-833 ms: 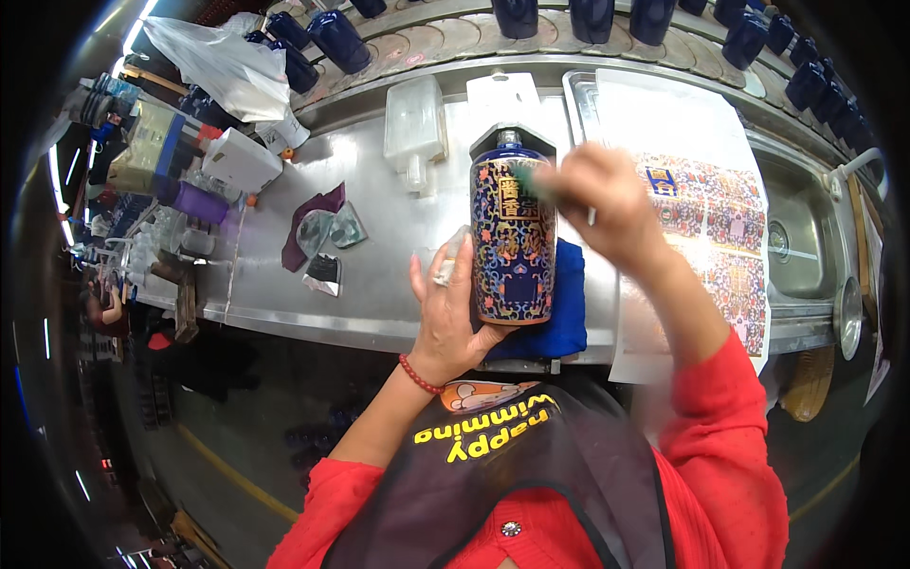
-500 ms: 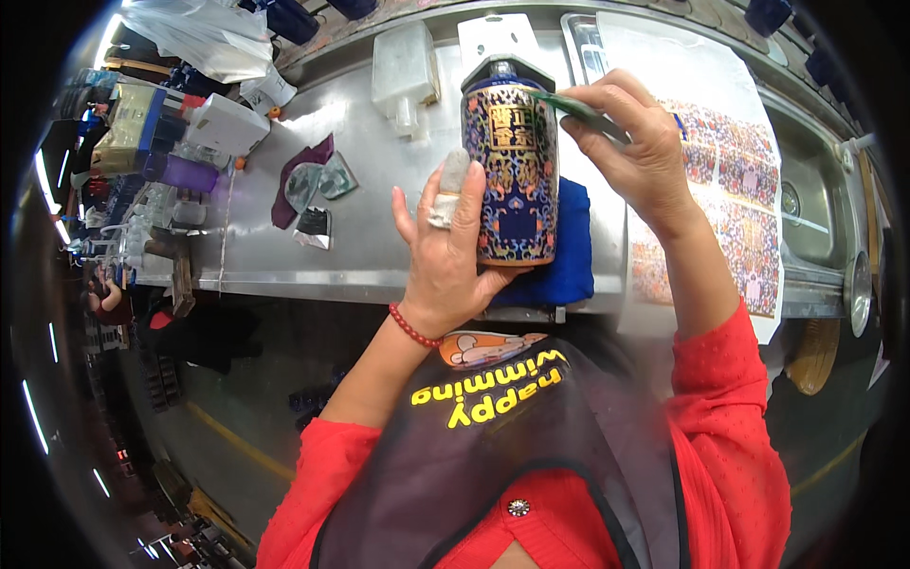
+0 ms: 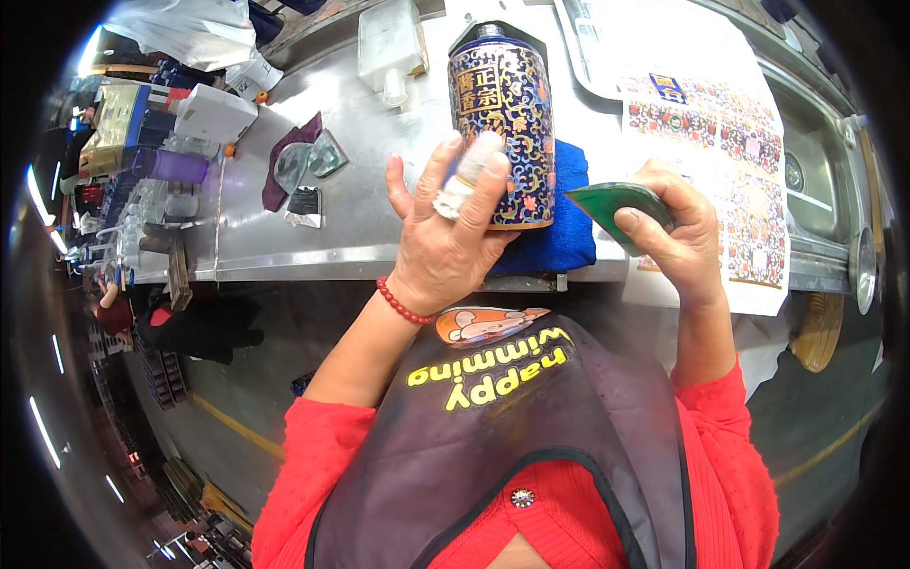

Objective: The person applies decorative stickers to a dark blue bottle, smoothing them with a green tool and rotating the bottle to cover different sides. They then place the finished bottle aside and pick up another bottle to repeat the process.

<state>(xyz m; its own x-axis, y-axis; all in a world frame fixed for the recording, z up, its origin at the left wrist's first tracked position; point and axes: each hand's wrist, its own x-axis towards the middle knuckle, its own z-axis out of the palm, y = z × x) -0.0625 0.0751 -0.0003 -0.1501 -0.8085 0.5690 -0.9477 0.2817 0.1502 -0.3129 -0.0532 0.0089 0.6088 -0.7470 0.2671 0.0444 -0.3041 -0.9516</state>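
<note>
Head view: your left hand (image 3: 453, 237) is raised with the fingers spread apart, palm and fingertips pressed against the side of the dark blue patterned bottle (image 3: 502, 123); it steadies the bottle without closing around it, and a ring and a pale wrapping show on two fingers. A red bead bracelet (image 3: 402, 305) circles that wrist. The bottle stands upright on a folded blue cloth (image 3: 559, 228), which lies at the near edge of the steel worktop (image 3: 379, 152). Your right hand (image 3: 678, 242) is closed on a thin green scraper card (image 3: 616, 204), thumb on top, held just right of the bottle and apart from it. Beneath that hand a long sheet of printed labels (image 3: 730, 152) runs back across the worktop and overhangs its front edge. Right of the sheet a steel sink (image 3: 815, 161) is sunk into the counter. Left of the bottle lie a dark red rag (image 3: 284, 166) and small scraps of film, and farther left a clutter of boxes and a white plastic container (image 3: 213, 112). A clear plastic box (image 3: 389, 43) sits at the back, and a white bag (image 3: 180, 28) at the far left corner. Below the worktop the floor is dark, with a yellow painted line (image 3: 237, 427).
</note>
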